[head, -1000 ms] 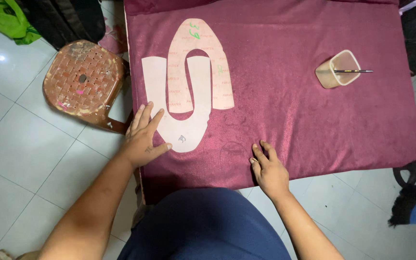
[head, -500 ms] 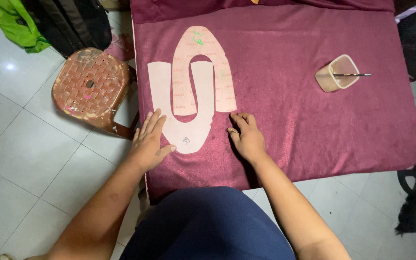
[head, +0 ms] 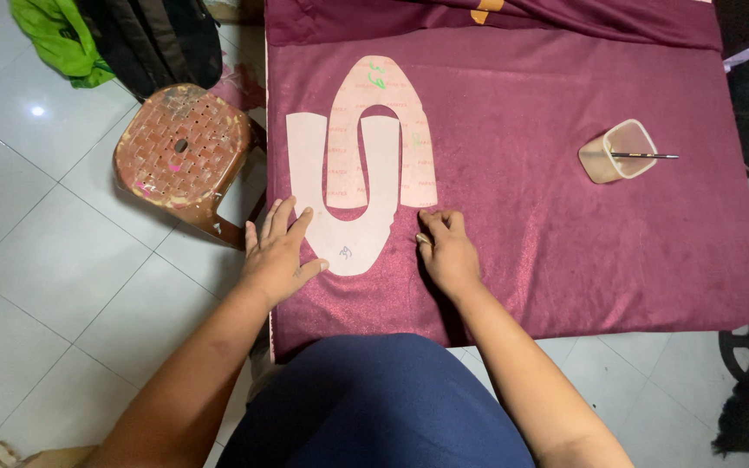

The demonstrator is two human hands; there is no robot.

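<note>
- Two pale U-shaped paper patterns lie interlocked on the maroon cloth (head: 565, 234): the lower pattern (head: 340, 247) opens upward, and the arch-shaped pattern (head: 381, 82), with small green marks, opens downward.
- A beige square cup (head: 617, 152) with a thin brush (head: 645, 156) across its rim stands well right.
- A worn woven stool (head: 184, 143) stands left of the table.
- The left hand (head: 279, 256) lies flat, fingers spread, on the lower pattern's left edge.
- The right hand (head: 446, 251) rests fingers together, fingertips touching the arch's right leg end; it grips nothing.
</note>
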